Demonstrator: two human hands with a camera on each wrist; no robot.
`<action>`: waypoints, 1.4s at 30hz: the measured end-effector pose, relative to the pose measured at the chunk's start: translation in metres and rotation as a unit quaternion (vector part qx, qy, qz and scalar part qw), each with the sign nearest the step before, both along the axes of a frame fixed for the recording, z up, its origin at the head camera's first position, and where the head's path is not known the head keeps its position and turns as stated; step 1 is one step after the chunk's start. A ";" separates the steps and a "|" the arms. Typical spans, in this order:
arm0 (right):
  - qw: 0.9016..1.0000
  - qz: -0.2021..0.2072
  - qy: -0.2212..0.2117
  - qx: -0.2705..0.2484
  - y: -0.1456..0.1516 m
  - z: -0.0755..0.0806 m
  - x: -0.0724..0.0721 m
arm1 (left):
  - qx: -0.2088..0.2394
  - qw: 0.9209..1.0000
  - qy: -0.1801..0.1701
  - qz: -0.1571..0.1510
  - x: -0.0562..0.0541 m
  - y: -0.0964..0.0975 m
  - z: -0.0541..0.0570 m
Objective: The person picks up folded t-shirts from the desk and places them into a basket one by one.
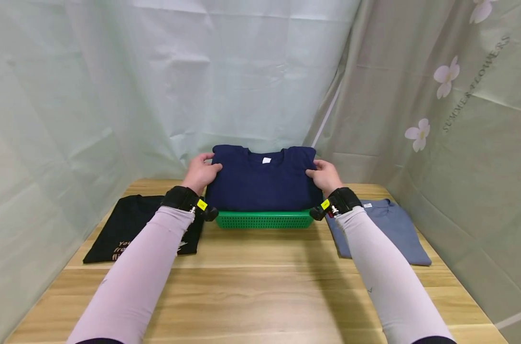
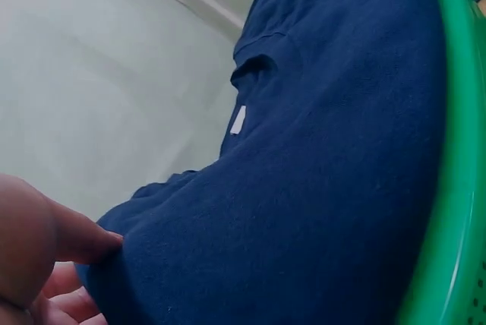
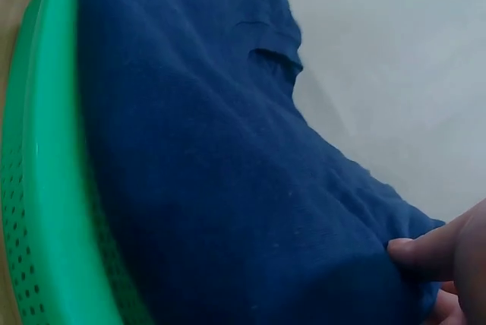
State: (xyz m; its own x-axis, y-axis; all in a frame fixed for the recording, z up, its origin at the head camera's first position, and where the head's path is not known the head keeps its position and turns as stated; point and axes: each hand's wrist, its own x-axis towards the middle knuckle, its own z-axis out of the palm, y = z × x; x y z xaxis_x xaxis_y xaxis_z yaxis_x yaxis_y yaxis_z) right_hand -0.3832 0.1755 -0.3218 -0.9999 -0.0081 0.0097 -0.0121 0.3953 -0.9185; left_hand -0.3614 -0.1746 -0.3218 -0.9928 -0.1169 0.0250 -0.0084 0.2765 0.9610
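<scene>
A folded navy T-shirt (image 1: 262,184) with a white neck label lies over the green perforated basket (image 1: 265,220), its collar edge raised toward the back. My left hand (image 1: 201,173) pinches the shirt's upper left corner between thumb and fingers. On the opposite side, my right hand (image 1: 325,177) pinches the upper right corner. In the left wrist view the thumb presses on the navy cloth (image 2: 288,211), with the other fingers behind it. The right wrist view shows the same kind of pinch on the fabric (image 3: 228,173) beside the basket rim (image 3: 57,150). The basket's inside is mostly hidden.
A folded black T-shirt (image 1: 131,224) with printed lettering lies on the left of the wooden table (image 1: 252,286). A folded grey-blue T-shirt (image 1: 391,229) lies on the right, partly behind my right forearm. Pale curtains (image 1: 252,71) hang behind and along both sides.
</scene>
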 end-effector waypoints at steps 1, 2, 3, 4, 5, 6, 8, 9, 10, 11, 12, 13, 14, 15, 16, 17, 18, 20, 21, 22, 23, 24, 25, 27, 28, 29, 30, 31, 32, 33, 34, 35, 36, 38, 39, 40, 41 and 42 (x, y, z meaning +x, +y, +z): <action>1.000 -0.003 -0.001 0.002 -0.001 -0.001 0.000 | -0.002 1.000 0.000 0.006 -0.001 0.001 -0.001; 1.000 -0.006 -0.003 0.004 -0.001 -0.003 -0.001 | -0.006 1.000 -0.001 0.010 -0.002 0.003 -0.003; 1.000 -0.007 -0.005 0.008 -0.002 -0.004 0.000 | -0.007 1.000 -0.003 0.012 -0.004 0.004 -0.004; 1.000 -0.007 -0.009 0.012 -0.003 -0.005 0.000 | -0.011 1.000 -0.005 0.012 -0.004 0.006 -0.005; 1.000 -0.007 -0.011 0.020 -0.003 -0.007 0.001 | -0.016 1.000 -0.008 0.011 -0.005 0.007 -0.006; 1.000 -0.004 -0.014 0.028 -0.003 -0.008 0.001 | -0.021 1.000 -0.011 0.008 -0.005 0.009 -0.007; 0.999 0.005 -0.018 0.041 -0.002 -0.011 0.002 | -0.030 0.999 -0.012 0.001 -0.005 0.010 -0.009; 0.999 0.010 -0.018 0.047 -0.002 -0.012 0.003 | -0.033 0.999 -0.013 -0.001 -0.005 0.011 -0.010; 0.999 0.016 -0.020 0.046 -0.001 -0.012 0.003 | -0.039 0.999 -0.011 -0.003 -0.004 0.011 -0.010; 0.999 0.022 -0.021 0.042 0.000 -0.013 0.005 | -0.044 0.999 -0.008 -0.002 -0.002 0.010 -0.010; 0.999 0.027 -0.021 0.034 0.002 -0.013 0.005 | -0.048 0.999 -0.002 -0.002 -0.001 0.010 -0.010; 0.999 0.029 -0.022 0.027 0.003 -0.013 0.007 | -0.050 0.999 0.002 -0.002 0.001 0.009 -0.010; 0.999 0.030 -0.020 0.020 0.004 -0.014 0.007 | -0.053 0.999 0.008 -0.001 0.003 0.007 -0.010; 0.999 0.030 -0.019 0.010 0.006 -0.014 0.009 | -0.054 0.998 0.013 -0.003 0.005 0.006 -0.009; 0.999 0.030 -0.019 -0.001 0.007 -0.014 0.010 | -0.054 0.998 0.017 -0.008 0.007 0.004 -0.009; 0.999 0.030 -0.016 -0.005 0.009 -0.015 0.011 | -0.051 0.998 0.020 -0.012 0.009 0.002 -0.009; 0.999 0.029 -0.013 -0.006 0.010 -0.016 0.013 | -0.047 0.999 0.021 -0.018 0.012 0.001 -0.010; 0.999 0.034 -0.009 -0.012 0.011 -0.017 0.017 | -0.040 0.998 0.022 -0.032 0.017 -0.004 -0.011; 0.999 0.037 -0.007 -0.014 0.011 -0.018 0.019 | -0.038 0.998 0.020 -0.040 0.020 -0.006 -0.012; 0.999 0.042 -0.005 -0.017 0.010 -0.019 0.022 | -0.039 0.998 0.019 -0.046 0.023 -0.009 -0.013; 0.999 0.048 -0.004 -0.020 0.009 -0.019 0.026 | -0.041 0.998 0.020 -0.051 0.026 -0.012 -0.015; 0.998 0.054 -0.002 -0.026 0.008 -0.020 0.029 | -0.045 0.997 0.020 -0.056 0.030 -0.016 -0.016; 0.998 0.060 -0.001 -0.030 0.007 -0.021 0.032 | -0.048 0.997 0.021 -0.062 0.033 -0.019 -0.017; 0.997 0.070 0.001 -0.036 0.003 -0.023 0.038 | -0.056 0.996 0.021 -0.071 0.040 -0.027 -0.019; 0.996 0.074 0.002 -0.039 0.001 -0.023 0.041 | -0.061 0.995 0.022 -0.076 0.043 -0.030 -0.020; 0.996 0.079 0.004 -0.043 -0.001 -0.024 0.043 | -0.065 0.994 0.023 -0.081 0.046 -0.034 -0.021; 0.995 0.084 0.005 -0.045 -0.002 -0.025 0.046 | -0.070 0.993 0.023 -0.088 0.050 -0.037 -0.022; 0.995 0.088 0.007 -0.046 -0.004 -0.026 0.049 | -0.074 0.993 0.023 -0.094 0.053 -0.040 -0.024; 0.995 0.093 0.007 -0.047 -0.006 -0.027 0.051 | -0.078 0.992 0.025 -0.098 0.057 -0.042 -0.025; 0.994 0.097 0.008 -0.047 -0.008 -0.028 0.055 | -0.082 0.991 0.025 -0.104 0.061 -0.044 -0.026; 0.994 0.102 0.009 -0.048 -0.010 -0.028 0.058 | -0.085 0.990 0.027 -0.107 0.066 -0.046 -0.027; 0.993 0.106 0.011 -0.048 -0.011 -0.029 0.061 | -0.086 0.990 0.029 -0.110 0.070 -0.047 -0.028; 0.993 0.109 0.012 -0.049 -0.013 -0.029 0.066 | -0.086 0.990 0.032 -0.111 0.074 -0.047 -0.028; 0.992 0.116 0.013 -0.055 -0.015 -0.029 0.074 | -0.086 0.989 0.036 -0.113 0.082 -0.047 -0.029; 0.991 0.120 0.015 -0.056 -0.016 -0.029 0.078 | -0.086 0.989 0.038 -0.113 0.086 -0.047 -0.029; 0.990 0.125 0.017 -0.059 -0.018 -0.030 0.081 | -0.087 0.989 0.039 -0.112 0.089 -0.048 -0.030; 0.989 0.130 0.019 -0.061 -0.020 -0.031 0.085 | -0.089 0.989 0.041 -0.111 0.092 -0.048 -0.031; 0.988 0.136 0.020 -0.064 -0.021 -0.031 0.089 | -0.089 0.989 0.042 -0.109 0.095 -0.049 -0.032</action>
